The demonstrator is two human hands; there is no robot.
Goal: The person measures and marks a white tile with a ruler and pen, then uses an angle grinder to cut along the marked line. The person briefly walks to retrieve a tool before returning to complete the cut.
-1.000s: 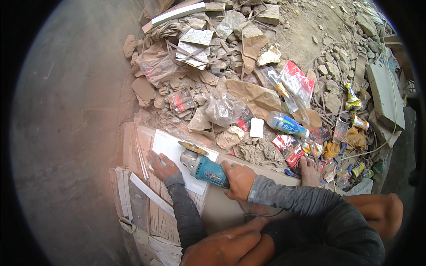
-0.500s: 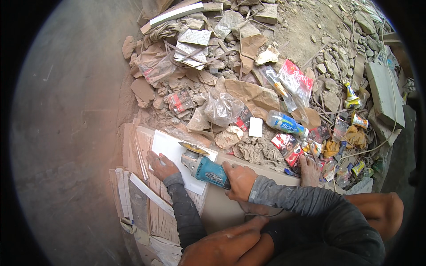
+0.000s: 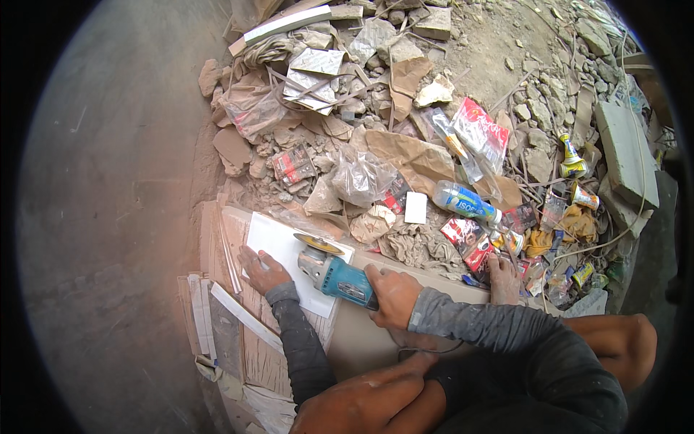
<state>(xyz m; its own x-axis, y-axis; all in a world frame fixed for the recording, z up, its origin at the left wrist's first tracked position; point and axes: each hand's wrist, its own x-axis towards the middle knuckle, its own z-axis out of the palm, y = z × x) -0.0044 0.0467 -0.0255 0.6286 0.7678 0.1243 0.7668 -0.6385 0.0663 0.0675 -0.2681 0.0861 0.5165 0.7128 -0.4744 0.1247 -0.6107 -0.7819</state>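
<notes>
A white tile or flat sheet [image 3: 266, 233] lies in front of me on a low beige slab and board. My left hand [image 3: 266, 272] rests on its left side, fingers stretched out and spread over the surface. My right hand [image 3: 396, 298] is wrapped round the rear of a teal angle grinder [image 3: 348, 282]. The grinder's thin yellowish disc [image 3: 318, 244] is tilted over the sheet, toward its far right part; whether the rim touches it I cannot tell. A dark cord trails near my legs, behind the grinder.
White strips [image 3: 247, 317] lie on a wooden board at the left. Beyond the slab, rubble [image 3: 405, 50] spreads with crumpled plastic, packets and a plastic bottle [image 3: 467, 201]. My bare foot [image 3: 504, 281] stands at its edge. A grey block [image 3: 626, 153] is at far right, dusty floor [image 3: 108, 217] at left.
My right hand and the grinder have shifted very slightly to the right. The left hand and the white sheet stay where they were.
</notes>
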